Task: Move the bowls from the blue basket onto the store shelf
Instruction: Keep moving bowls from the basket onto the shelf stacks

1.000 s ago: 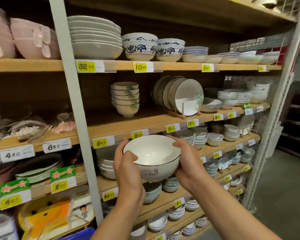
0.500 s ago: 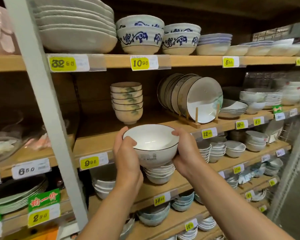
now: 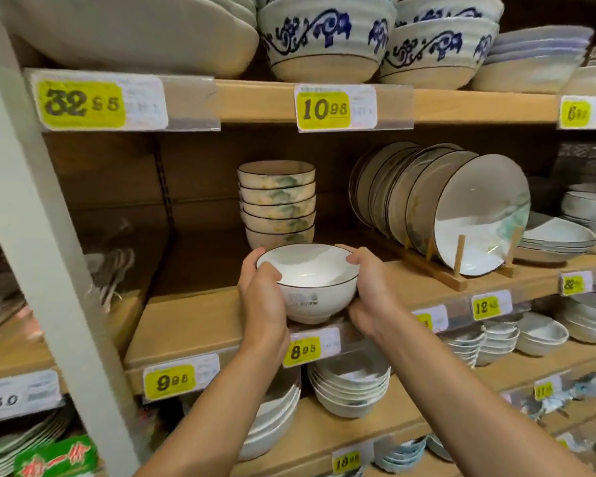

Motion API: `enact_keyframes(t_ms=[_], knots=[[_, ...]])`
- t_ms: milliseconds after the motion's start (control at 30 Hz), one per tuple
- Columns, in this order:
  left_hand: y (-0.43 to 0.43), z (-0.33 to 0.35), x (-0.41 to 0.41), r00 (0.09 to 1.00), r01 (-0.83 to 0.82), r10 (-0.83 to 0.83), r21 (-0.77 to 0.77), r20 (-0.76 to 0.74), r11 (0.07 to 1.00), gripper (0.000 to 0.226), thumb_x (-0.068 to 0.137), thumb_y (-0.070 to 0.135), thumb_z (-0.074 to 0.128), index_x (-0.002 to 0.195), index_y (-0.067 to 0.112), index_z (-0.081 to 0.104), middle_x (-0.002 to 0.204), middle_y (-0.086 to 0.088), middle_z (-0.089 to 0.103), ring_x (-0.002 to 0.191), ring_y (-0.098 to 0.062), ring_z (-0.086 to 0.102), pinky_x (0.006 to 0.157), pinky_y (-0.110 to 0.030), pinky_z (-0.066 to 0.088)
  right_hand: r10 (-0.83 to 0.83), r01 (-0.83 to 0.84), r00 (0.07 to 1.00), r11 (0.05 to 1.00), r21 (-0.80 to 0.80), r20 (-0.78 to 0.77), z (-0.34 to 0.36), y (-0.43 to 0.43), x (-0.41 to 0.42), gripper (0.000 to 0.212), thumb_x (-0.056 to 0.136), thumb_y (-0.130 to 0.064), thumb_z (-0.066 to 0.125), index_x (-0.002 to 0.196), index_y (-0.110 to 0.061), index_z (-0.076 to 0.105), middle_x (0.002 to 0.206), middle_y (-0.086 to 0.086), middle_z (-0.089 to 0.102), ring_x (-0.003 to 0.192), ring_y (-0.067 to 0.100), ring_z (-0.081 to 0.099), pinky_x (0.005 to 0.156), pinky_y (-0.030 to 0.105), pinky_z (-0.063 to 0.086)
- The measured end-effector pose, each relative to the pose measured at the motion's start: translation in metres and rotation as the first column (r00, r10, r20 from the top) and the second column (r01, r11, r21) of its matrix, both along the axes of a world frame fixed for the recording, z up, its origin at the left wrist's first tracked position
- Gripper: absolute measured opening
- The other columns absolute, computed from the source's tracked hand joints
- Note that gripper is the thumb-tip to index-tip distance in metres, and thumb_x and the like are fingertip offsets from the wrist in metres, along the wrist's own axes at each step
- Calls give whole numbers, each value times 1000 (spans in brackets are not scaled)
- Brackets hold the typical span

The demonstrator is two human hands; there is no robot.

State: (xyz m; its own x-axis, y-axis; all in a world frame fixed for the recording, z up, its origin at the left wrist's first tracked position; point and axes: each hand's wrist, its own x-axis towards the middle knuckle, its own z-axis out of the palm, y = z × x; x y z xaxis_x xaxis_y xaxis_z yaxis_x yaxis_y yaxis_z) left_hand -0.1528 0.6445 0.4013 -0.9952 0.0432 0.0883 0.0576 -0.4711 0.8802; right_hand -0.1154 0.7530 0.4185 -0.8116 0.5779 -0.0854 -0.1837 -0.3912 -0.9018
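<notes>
The bowl (image 3: 307, 280) has moved up and forward — now at the shelf (image 3: 193, 325) edge.

A crockery shop — wooden shelves (image 3: 255, 101) hold stacked bowls (image 3: 277, 204) and, at two o'clock, plates (image 3: 479, 215) upright in a wooden rack (image 3: 434, 270). Yellow price tags line the shelf edges — "32" (image 3: 81, 104) at ten o'clock, "10.95" (image 3: 324, 110) at twelve, "9.95" (image 3: 171, 380) at seven.

The white dark-rimmed ceramic bowl (image 3: 307, 270) I hold is glossy and smooth; the pale wooden shelf board (image 3: 193, 325) at seven o'clock looks matt.
</notes>
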Motion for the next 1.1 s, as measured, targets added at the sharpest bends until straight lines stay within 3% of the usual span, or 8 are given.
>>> enact_keyframes(t_ms=[100, 267, 367, 433, 600, 733, 900, 1100], knots=[[3, -6, -9, 1000, -17, 17, -9, 5, 1000, 49, 67, 15, 46, 112, 27, 62, 105, -4, 67, 95, -20, 65, 63, -28, 52, 39, -39, 999, 999, 10, -10, -6, 6, -14, 33, 88, -10, 38, 108, -14, 65, 103, 13, 70, 92, 28, 63, 81, 40, 53], [3, -9, -9, 998, -50, 49, -31, -39, 998, 42, 65, 16, 47, 98, 34, 64, 88, 8, 72, 80, -7, 69, 56, -18, 52, 157, -153, 986, 986, 71, -53, -17, 19, -22, 29, 90, -13, 39, 95, -23, 65, 82, 0, 75, 86, 20, 66, 69, 34, 53], [-1, -9, -3, 998, -43, 36, -124, -59, 991, 48, 78, 23, 50, 125, 33, 53, 123, 3, 62, 108, -13, 61, 85, -31, 53, 279, -269, 958, 953, 136, -60, -21, 29, -21, 26, 88, -20, 44, 98, -19, 68, 90, 0, 77, 95, 21, 67, 75, 34, 53], [-6, -12, 8, 996, -78, 72, -136, -46, 988, 72, 74, 40, 56, 141, 46, 31, 145, 9, 41, 125, -11, 48, 104, -36, 42, 341, -333, 939, 931, 150, -34, -15, 38, -26, 29, 83, -29, 50, 98, -13, 69, 96, 6, 76, 98, 24, 67, 83, 38, 51], [16, -19, 50, 989, -148, 148, -115, -1, 982, 89, 78, 35, 74, 144, 55, 17, 145, 19, 32, 110, 5, 44, 85, -16, 33, 424, -426, 905, 901, 82, 36, 4, 49, -46, 20, 90, -22, 53, 96, -10, 68, 99, 15, 73, 94, 28, 67, 93, 41, 50], [31, -17, 46, 981, -188, 194, -205, 7, 961, 81, 80, 42, 66, 143, 56, 17, 143, 10, 40, 123, -19, 46, 100, -34, 38, 431, -433, 901, 896, 98, 45, -6, 47, -42, 21, 90, -17, 54, 96, -8, 72, 97, 13, 75, 95, 26, 70, 90, 41, 52], [10, -12, 20, 985, -172, 172, -167, -16, 971, 75, 71, 35, 50, 145, 37, 35, 139, 1, 51, 123, -18, 51, 107, -42, 41, 405, -405, 914, 902, 152, 29, -7, 53, -35, 26, 90, -10, 49, 112, -13, 64, 107, 12, 72, 105, 26, 66, 94, 41, 53], [16, -17, 32, 974, -228, 224, -134, -46, 964, 81, 75, 36, 56, 148, 44, 23, 135, 14, 44, 112, -2, 50, 84, -19, 38, 474, -486, 872, 867, 111, 123, 8, 52, -47, 33, 89, -1, 46, 119, 0, 61, 116, 23, 67, 110, 33, 64, 100, 44, 50]])
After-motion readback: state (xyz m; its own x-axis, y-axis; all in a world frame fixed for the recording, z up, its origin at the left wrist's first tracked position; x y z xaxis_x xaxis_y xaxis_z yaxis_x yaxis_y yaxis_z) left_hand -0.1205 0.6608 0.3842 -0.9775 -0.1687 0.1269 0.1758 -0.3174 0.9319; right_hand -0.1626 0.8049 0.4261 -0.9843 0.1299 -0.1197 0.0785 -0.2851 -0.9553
